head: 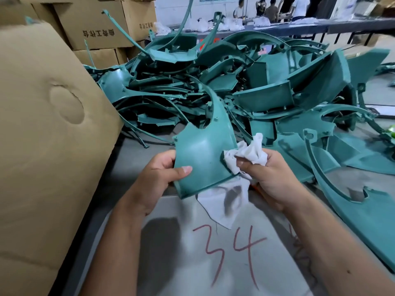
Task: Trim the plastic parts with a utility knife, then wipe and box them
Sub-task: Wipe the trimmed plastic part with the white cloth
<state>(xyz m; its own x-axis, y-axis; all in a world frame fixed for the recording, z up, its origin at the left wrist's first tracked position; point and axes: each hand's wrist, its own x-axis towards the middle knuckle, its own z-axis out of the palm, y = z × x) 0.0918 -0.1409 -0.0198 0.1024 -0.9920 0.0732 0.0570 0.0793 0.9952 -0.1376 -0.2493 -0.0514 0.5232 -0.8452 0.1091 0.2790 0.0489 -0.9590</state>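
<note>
A curved teal plastic part (203, 154) is held above the grey table (132, 150). My left hand (162, 174) grips its lower left edge, thumb across the front face. My right hand (269, 174) grips a crumpled white cloth (248, 154) pressed against the part's right edge; a loose tail of the cloth hangs below the part. A thin orange object (256, 189), perhaps the knife, peeks out under my right hand. A big heap of teal plastic parts (245, 86) lies behind.
A large brown cardboard box (42, 124) stands at the left, close to my left arm. More stacked cartons (96, 24) sit at the back left. A teal part (352, 201) lies at the right. "34" is written in red (230, 253) on the table. People stand far behind.
</note>
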